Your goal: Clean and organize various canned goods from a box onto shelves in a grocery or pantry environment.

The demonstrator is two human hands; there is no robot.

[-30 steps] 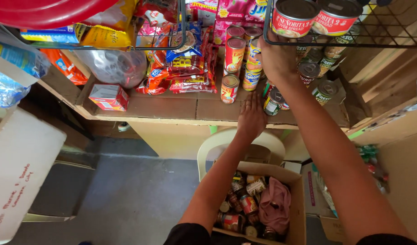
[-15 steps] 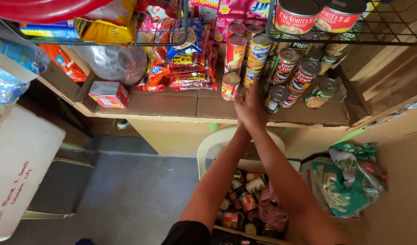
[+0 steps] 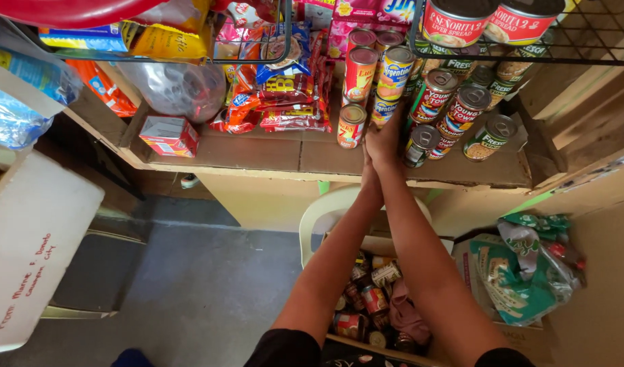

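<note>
Both my arms reach up to a wooden shelf full of tins. My right hand is closed around the bottom of a yellow-and-blue can under a stack of similar cans. My left hand presses against the right wrist, and its fingers are mostly hidden. A red can stands just left of the hands. Green-and-red labelled cans stand to the right.
Snack packets and a small red box lie on the shelf's left. Wire baskets hang above. Below me, a cardboard box of cans rests on a white plastic chair. A green bag lies right, a white slab left.
My right hand came down and left from the upper cans to the yellow-and-blue can. My left hand rose from the shelf edge to sit against the right wrist.
</note>
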